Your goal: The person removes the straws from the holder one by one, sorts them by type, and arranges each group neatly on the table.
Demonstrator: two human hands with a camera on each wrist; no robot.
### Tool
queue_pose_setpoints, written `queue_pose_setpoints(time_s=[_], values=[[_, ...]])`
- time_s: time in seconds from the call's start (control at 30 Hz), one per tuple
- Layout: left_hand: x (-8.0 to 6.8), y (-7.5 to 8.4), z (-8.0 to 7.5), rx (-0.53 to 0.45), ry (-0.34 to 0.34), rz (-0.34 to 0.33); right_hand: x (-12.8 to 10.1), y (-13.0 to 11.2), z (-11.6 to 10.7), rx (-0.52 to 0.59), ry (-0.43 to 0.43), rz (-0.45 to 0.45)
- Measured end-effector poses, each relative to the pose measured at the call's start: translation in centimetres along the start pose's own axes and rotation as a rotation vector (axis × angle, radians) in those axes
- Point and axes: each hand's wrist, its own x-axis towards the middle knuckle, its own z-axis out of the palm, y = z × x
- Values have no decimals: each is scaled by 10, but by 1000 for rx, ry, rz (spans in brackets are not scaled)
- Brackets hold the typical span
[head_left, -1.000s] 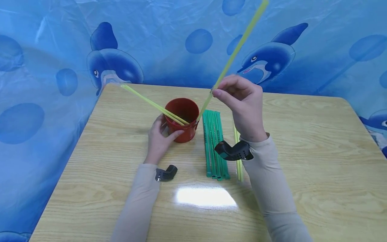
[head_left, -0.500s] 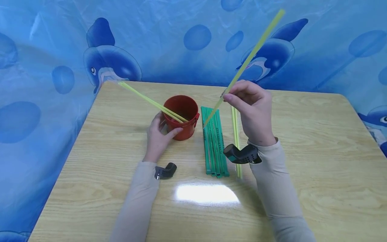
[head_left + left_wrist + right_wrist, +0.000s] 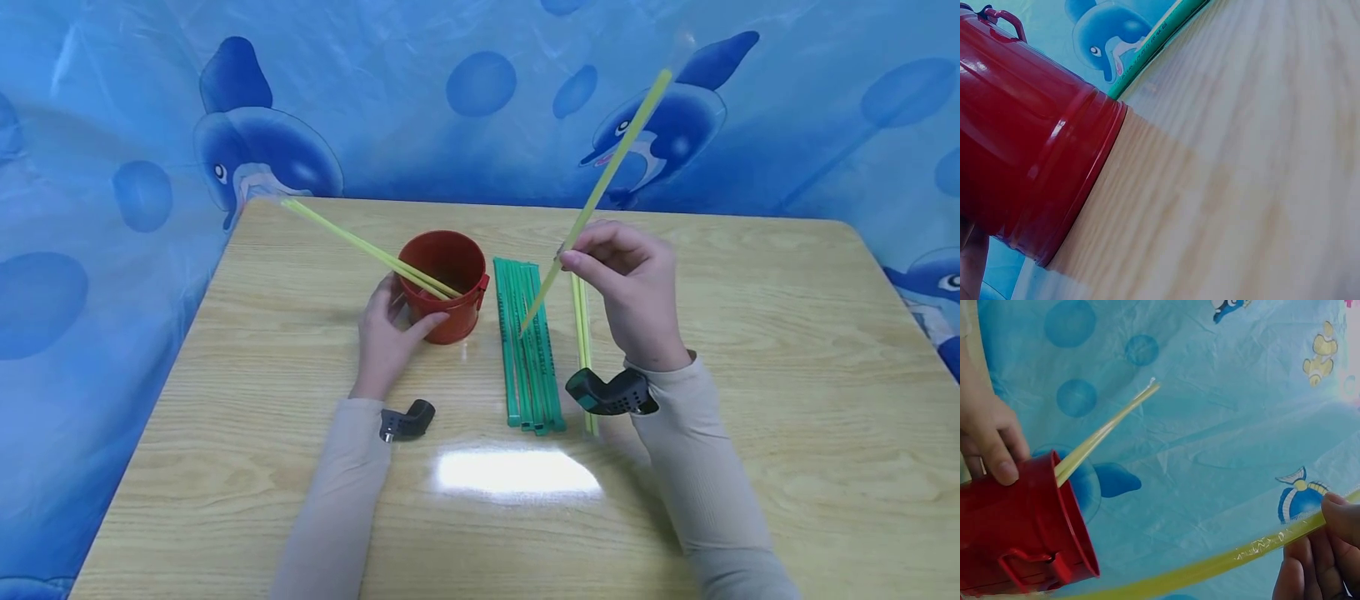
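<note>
A small red bucket (image 3: 442,286) stands on the wooden table (image 3: 750,350), with two yellow-green straws (image 3: 360,246) leaning out of it to the left. My left hand (image 3: 390,333) grips the bucket's near side, thumb on its front; the left wrist view shows the bucket's wall (image 3: 1029,162) up close. My right hand (image 3: 626,287) pinches a long yellow-green straw (image 3: 607,179) that slants up to the right, its lower tip over a bundle of green straws (image 3: 527,346). The right wrist view shows that straw (image 3: 1210,565) between the fingers (image 3: 1329,550) and the bucket (image 3: 1019,531).
Two more yellow-green straws (image 3: 581,333) lie flat to the right of the green bundle. A blue dolphin-print sheet (image 3: 480,100) hangs behind and left of the table. A bright glare patch (image 3: 517,471) sits near the front edge.
My right hand has carried its straw rightward and down, away from the bucket's rim. The straw's lower tip now hangs over the green bundle. The left hand keeps its hold on the bucket.
</note>
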Motion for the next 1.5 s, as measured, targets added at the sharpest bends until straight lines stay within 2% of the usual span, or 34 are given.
queue_pose_setpoints(time_s=[0.33,0.63,0.83,0.97,1.17,1.5], values=[[2,-1,0,-36,5,36,-17,11,-7,-69,-10,170],[1,-1,1,-28,1,21,-26,15,-22,-88,-2,204],[1,-1,2,-37,5,16,-32,18,-36,-91,34,248],[2,-3,1,-45,6,14,-38,22,-47,-62,65,301],[1,-3,0,-37,3,-5,-50,26,-65,-28,53,393],[1,-3,2,-67,10,25,-56,37,-79,-69,56,528]])
